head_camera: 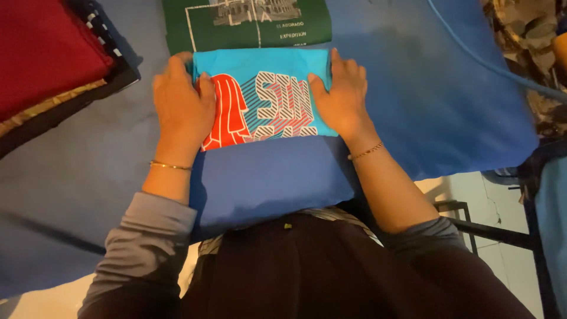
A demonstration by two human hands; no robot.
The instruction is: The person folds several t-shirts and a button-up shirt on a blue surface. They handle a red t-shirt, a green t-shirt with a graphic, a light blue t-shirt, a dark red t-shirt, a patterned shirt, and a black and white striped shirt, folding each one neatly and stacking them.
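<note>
One blue sheet (437,100) covers the whole work surface, spread from edge to edge and hanging over the near side in front of the person's dark clothing. On it, at the far left, sits one stack of folded cloth (47,53), red on top with a gold layer and a black edge showing beneath. At the far right, one patterned brown fabric (531,41) lies partly under one thin blue cable (472,56) that runs diagonally across the sheet's corner.

Two folded shirts lie in the middle. The dark green shirt (245,23), with a white printed design, sits farther from the person, and its near edge is touched by the turquoise shirt (266,94), which lies just in front of it. The turquoise shirt is folded into a neat rectangle, with a red and white striped graphic facing up.

Two hands rest on that turquoise shirt, apart from each other at opposite ends. The left hand (183,103) lies flat over the shirt's left edge, fingers together and pointing away, covering part of the red graphic. The right hand (342,94) presses palm down on the right edge, its fingers curled over the shirt's far corner. Neither hand grips anything; both are spread flat on the cloth.

Two thin gold bracelets show, one on each wrist, above grey sleeves pushed up the forearms.
</note>
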